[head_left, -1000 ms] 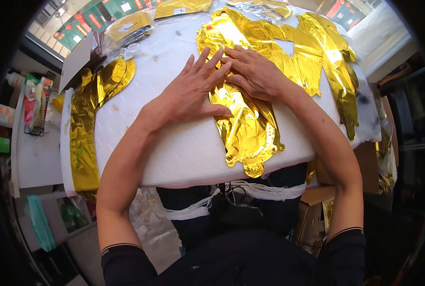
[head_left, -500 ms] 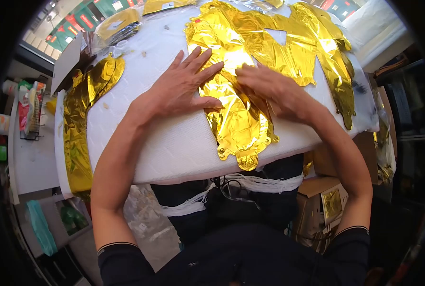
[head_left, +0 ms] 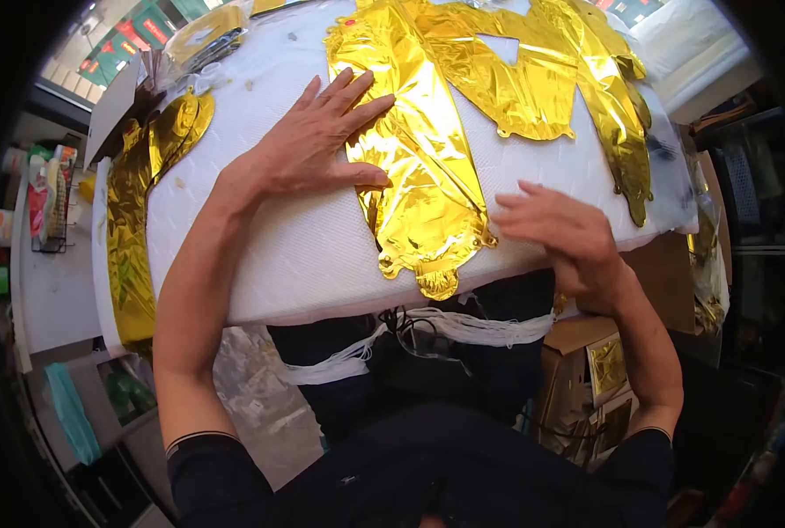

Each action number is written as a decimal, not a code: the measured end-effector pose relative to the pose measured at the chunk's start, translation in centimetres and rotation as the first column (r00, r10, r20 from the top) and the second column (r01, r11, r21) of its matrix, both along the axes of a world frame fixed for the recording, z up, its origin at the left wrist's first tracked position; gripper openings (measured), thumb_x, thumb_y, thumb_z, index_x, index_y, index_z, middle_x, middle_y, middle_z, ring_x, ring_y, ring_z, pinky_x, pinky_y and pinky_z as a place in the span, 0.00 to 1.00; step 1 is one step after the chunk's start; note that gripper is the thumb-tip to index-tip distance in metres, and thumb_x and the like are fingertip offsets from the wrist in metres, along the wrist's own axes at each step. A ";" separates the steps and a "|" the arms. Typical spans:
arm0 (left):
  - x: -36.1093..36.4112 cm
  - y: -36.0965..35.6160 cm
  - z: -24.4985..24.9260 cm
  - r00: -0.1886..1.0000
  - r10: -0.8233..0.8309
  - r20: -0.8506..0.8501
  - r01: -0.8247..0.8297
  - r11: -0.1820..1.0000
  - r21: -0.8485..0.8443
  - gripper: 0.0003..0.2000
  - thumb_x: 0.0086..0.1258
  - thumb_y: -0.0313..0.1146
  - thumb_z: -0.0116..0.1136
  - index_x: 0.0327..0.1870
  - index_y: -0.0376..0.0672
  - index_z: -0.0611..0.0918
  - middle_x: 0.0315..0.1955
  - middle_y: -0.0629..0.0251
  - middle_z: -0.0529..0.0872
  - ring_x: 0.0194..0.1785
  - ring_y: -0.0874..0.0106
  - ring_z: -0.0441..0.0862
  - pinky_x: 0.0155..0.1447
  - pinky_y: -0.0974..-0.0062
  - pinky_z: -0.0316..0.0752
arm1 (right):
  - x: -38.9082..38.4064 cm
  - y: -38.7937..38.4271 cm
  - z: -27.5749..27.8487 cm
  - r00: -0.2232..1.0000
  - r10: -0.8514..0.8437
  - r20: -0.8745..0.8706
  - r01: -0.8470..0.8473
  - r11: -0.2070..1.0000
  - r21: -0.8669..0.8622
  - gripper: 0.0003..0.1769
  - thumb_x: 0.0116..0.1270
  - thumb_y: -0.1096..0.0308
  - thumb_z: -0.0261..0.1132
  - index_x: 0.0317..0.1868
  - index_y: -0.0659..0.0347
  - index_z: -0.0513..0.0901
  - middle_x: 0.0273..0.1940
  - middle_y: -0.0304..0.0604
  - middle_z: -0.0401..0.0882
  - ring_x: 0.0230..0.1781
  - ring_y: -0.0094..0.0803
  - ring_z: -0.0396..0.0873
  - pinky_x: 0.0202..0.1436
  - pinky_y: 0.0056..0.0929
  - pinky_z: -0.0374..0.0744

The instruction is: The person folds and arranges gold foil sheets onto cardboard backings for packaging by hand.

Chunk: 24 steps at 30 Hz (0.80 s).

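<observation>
Foil balloon [head_left: 423,176], gold and deflated, lies flat on the white padded board [head_left: 260,255], its tail at the near edge. Left hand [head_left: 317,136] presses it open-palmed; right hand [head_left: 555,231], blurred, hovers loose and empty just beside it. More gold foil [head_left: 132,220] drapes the board's left edge.
</observation>
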<state>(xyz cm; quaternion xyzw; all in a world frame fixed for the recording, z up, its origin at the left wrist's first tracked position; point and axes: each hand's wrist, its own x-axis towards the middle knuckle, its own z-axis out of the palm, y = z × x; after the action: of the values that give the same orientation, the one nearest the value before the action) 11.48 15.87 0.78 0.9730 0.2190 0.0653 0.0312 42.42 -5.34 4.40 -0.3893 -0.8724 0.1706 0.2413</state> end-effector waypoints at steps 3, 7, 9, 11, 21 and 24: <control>-0.1 -0.1 0.3 0.999 0.022 -0.024 -0.022 1.000 -0.007 0.50 0.65 0.72 0.59 0.82 0.49 0.64 0.82 0.45 0.57 0.85 0.49 0.49 0.87 0.48 0.41 | -2.9 2.2 1.4 0.998 -0.021 -0.055 0.027 0.992 0.126 0.25 0.58 0.84 0.60 0.58 0.65 0.84 0.61 0.54 0.85 0.65 0.53 0.82 0.74 0.54 0.75; -0.3 0.2 -0.2 1.000 0.003 -0.013 -0.003 1.000 0.018 0.46 0.67 0.66 0.62 0.83 0.52 0.63 0.83 0.49 0.56 0.86 0.50 0.49 0.87 0.48 0.40 | -8.1 5.1 0.1 0.996 0.081 0.042 -0.089 0.963 0.255 0.25 0.63 0.73 0.66 0.62 0.65 0.81 0.67 0.52 0.80 0.70 0.49 0.78 0.75 0.49 0.75; -0.2 0.2 -0.3 1.000 -0.011 0.019 0.011 1.000 0.026 0.46 0.67 0.61 0.66 0.84 0.54 0.61 0.84 0.54 0.55 0.86 0.51 0.49 0.87 0.47 0.41 | -9.6 5.6 -0.5 0.973 0.121 0.196 -0.170 0.950 0.260 0.27 0.65 0.72 0.64 0.65 0.66 0.77 0.72 0.51 0.75 0.74 0.45 0.73 0.77 0.45 0.73; -0.2 0.2 -0.5 1.000 0.000 0.014 -0.001 1.000 0.018 0.47 0.66 0.62 0.66 0.83 0.54 0.61 0.83 0.53 0.55 0.86 0.50 0.49 0.87 0.47 0.41 | -10.2 5.4 -1.6 0.958 0.135 0.251 -0.195 0.953 0.233 0.26 0.66 0.72 0.64 0.65 0.66 0.77 0.72 0.52 0.75 0.75 0.45 0.73 0.77 0.44 0.73; 0.0 -0.1 -0.3 1.000 0.000 0.011 0.000 1.000 0.010 0.49 0.64 0.69 0.63 0.82 0.49 0.64 0.82 0.46 0.56 0.85 0.46 0.50 0.85 0.42 0.44 | -9.6 1.1 0.0 0.949 0.201 0.243 -0.226 0.971 0.079 0.20 0.63 0.73 0.63 0.56 0.68 0.83 0.65 0.51 0.82 0.69 0.45 0.79 0.75 0.48 0.75; 0.1 0.0 0.0 1.000 -0.003 -0.018 0.003 1.000 0.005 0.50 0.64 0.70 0.63 0.82 0.47 0.64 0.82 0.44 0.56 0.85 0.45 0.50 0.85 0.42 0.44 | -6.5 1.7 1.8 0.984 0.141 0.111 -0.147 0.988 0.045 0.18 0.63 0.76 0.62 0.53 0.62 0.86 0.60 0.46 0.86 0.65 0.45 0.83 0.72 0.50 0.78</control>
<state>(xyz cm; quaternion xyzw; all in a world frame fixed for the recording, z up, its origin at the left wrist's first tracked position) 11.59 15.86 0.80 0.9740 0.2174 0.0570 0.0271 35.87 -3.68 6.17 -0.3272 -0.9142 0.1431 0.1914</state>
